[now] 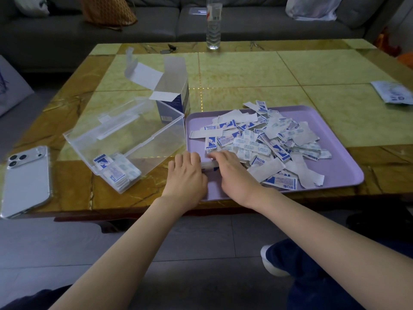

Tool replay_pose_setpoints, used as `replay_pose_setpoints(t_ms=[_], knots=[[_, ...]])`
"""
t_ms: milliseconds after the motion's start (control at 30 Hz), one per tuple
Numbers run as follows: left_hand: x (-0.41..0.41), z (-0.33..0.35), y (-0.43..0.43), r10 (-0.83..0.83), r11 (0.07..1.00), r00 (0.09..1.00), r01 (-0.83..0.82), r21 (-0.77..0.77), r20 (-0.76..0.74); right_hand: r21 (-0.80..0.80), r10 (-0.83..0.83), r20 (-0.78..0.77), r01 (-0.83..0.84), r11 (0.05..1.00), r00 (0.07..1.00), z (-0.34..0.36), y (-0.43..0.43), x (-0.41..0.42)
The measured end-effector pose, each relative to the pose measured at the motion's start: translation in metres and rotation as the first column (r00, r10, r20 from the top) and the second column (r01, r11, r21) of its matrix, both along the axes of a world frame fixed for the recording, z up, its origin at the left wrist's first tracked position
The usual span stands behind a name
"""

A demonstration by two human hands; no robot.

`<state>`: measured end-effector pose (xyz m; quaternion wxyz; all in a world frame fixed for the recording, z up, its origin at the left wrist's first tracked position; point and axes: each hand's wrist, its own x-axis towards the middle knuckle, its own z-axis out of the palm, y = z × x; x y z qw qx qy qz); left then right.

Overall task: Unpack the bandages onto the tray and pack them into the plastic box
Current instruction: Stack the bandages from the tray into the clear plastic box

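Your forearms are bare behind both hands. Below your right hand [234, 171] you wear dark navy trousers [312, 278] and a white, round-toed shoe [271, 264]; more dark cloth [33, 298] shows below your left hand [186, 173]

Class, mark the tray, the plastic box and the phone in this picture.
Tray [344, 166]: head view, bare floor near its right rim.
Plastic box [161, 144]: head view, its clear right wall.
Phone [26, 182]: head view, middle of its back.

Plastic, paper and polished stone-look surfaces.
Clear glossy plastic box [134, 135]; matt plastic tray [342, 166]; paper-wrapped bandages [257, 139]; smooth glossy tabletop [245, 70]; card carton [173, 104]; cloth sofa [67, 30].
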<state>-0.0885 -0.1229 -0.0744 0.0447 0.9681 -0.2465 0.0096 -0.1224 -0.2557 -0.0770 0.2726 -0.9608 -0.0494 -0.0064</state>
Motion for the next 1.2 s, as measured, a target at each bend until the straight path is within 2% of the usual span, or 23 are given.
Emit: replay_pose_setpoints(t_ms=[167,433,700,833,967,1200], knots=[[-0.003,-0.003,-0.002,-0.025,1.0,1.0,0.025,0.011,0.003,0.106,-0.082,0.072,0.074,0.992,0.994,-0.005,0.006,0.0],[0.005,0.007,0.014,0.004,0.976,1.0,-0.002,-0.217,0.008,0.072,-0.115,0.097,0.108,0.992,0.989,0.001,-0.008,0.001],[0.011,0.01,0.015,-0.067,0.949,0.997,0.049,-0.311,-0.048,0.212,-0.169,0.094,0.146,0.966,0.981,-0.004,-0.004,0.004],[0.01,0.008,0.012,-0.075,0.975,0.995,0.06,-0.212,-0.066,0.09,-0.09,0.026,0.087,0.992,0.996,-0.004,-0.011,0.006],[0.009,0.006,0.008,-0.073,0.987,0.997,0.072,-0.142,0.0,0.087,-0.089,0.049,0.085,0.993,0.995,-0.003,-0.013,0.008],[0.008,0.005,0.004,-0.072,0.997,0.997,0.071,-0.01,-0.032,-0.007,-0.044,-0.003,0.044,0.999,0.999,0.003,-0.013,0.009]])
